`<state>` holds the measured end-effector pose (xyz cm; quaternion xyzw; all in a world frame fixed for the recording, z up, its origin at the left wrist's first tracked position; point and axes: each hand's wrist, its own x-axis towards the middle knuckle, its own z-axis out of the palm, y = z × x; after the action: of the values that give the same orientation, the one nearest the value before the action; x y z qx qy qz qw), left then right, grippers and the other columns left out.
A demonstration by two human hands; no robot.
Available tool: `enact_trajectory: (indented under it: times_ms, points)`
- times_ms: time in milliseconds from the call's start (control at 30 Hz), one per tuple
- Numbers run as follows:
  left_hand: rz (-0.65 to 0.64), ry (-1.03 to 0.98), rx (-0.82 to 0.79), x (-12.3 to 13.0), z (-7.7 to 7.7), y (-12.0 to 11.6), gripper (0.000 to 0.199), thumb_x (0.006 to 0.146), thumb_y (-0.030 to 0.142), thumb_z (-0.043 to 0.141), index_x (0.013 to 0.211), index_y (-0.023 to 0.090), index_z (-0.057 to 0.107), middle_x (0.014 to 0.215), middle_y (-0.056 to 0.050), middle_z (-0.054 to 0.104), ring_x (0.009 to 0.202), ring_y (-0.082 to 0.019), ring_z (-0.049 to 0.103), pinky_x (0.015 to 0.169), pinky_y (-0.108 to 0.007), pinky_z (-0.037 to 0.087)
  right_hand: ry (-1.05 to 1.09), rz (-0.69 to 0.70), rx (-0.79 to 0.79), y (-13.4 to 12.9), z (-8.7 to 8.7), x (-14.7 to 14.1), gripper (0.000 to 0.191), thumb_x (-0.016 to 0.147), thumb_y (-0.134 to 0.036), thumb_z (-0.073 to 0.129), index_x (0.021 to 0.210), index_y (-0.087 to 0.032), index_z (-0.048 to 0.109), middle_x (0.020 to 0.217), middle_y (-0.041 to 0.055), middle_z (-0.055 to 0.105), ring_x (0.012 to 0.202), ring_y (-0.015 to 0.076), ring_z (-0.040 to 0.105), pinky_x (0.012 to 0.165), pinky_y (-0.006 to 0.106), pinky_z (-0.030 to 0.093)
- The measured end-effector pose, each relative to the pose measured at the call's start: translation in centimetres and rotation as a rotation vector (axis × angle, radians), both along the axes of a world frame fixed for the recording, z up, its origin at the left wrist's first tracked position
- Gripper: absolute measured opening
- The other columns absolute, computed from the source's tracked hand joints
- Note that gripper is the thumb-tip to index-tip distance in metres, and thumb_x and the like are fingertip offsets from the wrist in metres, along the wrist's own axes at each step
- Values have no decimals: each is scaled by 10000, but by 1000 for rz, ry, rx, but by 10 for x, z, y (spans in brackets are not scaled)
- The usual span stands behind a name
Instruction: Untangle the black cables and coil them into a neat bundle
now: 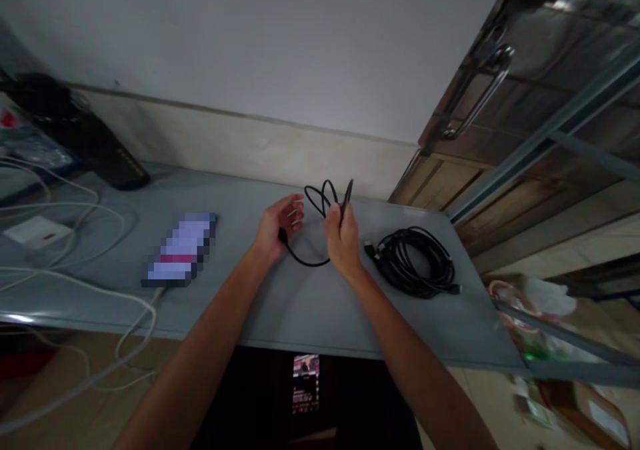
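A thin black cable hangs in a curve between my two hands, above the grey table. My right hand is closed around it, and several loops of the cable rise above the fingers. My left hand has its fingers curled, with the cable's black end against the palm. Right of my right hand, a coiled bundle of black cables with metal-tipped connectors lies flat on the table.
A phone lies at the left, with white cables looping beside it. A dark bottle leans at the back left. Another lit phone is below the table's front edge. Metal frame bars stand right.
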<state>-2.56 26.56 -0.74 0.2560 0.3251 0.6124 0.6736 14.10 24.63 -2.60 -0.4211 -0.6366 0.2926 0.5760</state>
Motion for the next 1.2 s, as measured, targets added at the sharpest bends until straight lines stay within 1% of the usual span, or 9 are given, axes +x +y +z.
enact_trajectory:
  times_ms: [100, 267, 500, 633, 767, 900, 1000, 1100, 1200]
  points:
    - [-6, 11, -28, 0, 0, 1, 137, 921, 260, 852, 954, 169, 755, 780, -2, 645, 563, -93, 506, 416, -205, 294, -286, 90, 23, -5, -15, 0, 399, 1230, -599, 401, 1103, -262, 572, 938, 40, 711, 873, 225, 727, 825, 359, 570]
    - [15, 28, -89, -5, 0, 4, 272, 1050, 318, 720, 820, 177, 686, 699, 1, 608, 478, -88, 413, 389, -231, 254, -617, 348, 71, -18, -10, -6, 344, 1245, -503, 466, 1288, -212, 645, 1294, 150, 779, 1239, 287, 762, 1069, 418, 580]
    - [16, -8, -77, -7, 3, 4, 289, 1060, 284, 696, 801, 161, 656, 712, 11, 595, 504, -80, 469, 400, -211, 324, -801, 415, -20, -26, -3, -10, 508, 1126, -610, 716, 1420, -198, 671, 1132, 111, 833, 1049, 310, 822, 923, 393, 601]
    - [-16, -24, -73, -6, 4, 4, 310, 1100, 296, 654, 822, 164, 687, 727, -10, 652, 541, -106, 539, 457, -223, 435, -743, 323, -20, -23, -8, -12, 439, 1212, -546, 557, 1450, -192, 661, 1126, 136, 846, 1043, 326, 839, 893, 408, 616]
    - [-33, 1, -95, -2, 0, 4, 260, 1098, 360, 721, 1004, 135, 810, 866, -67, 786, 679, -164, 695, 590, -259, 563, -509, 164, -5, -13, -12, -9, 410, 1233, -543, 468, 1427, -221, 632, 1180, 130, 838, 1091, 329, 836, 944, 443, 640]
    - [-174, 72, 30, 4, -6, 0, 245, 917, 352, 963, 944, 151, 825, 918, -79, 804, 772, -189, 737, 682, -277, 599, -312, 53, 55, -5, -16, -5, 418, 1246, -551, 380, 1399, -252, 628, 1204, 111, 822, 1143, 305, 818, 998, 449, 639]
    - [-228, 136, 123, 6, -9, -3, 277, 817, 322, 1047, 857, 180, 812, 878, -43, 791, 796, -172, 729, 742, -263, 598, -309, 67, 84, -4, -17, -3, 504, 1251, -579, 295, 1372, -239, 647, 1173, 115, 817, 1103, 292, 814, 977, 436, 633]
    - [-195, 140, 120, 5, -9, -1, 238, 865, 342, 1001, 910, 175, 839, 946, -63, 824, 835, -181, 743, 778, -274, 604, -333, 70, 105, -3, -15, 0, 552, 1248, -603, 263, 1288, -228, 666, 1121, 116, 804, 1054, 275, 798, 961, 416, 615]
    - [-126, 50, 50, 2, -7, 4, 138, 968, 295, 871, 957, 162, 835, 975, -77, 837, 860, -192, 773, 801, -284, 619, -297, -16, 132, 3, -13, 5, 548, 1237, -636, 285, 1164, -234, 651, 1081, 107, 776, 1050, 259, 768, 988, 407, 588]
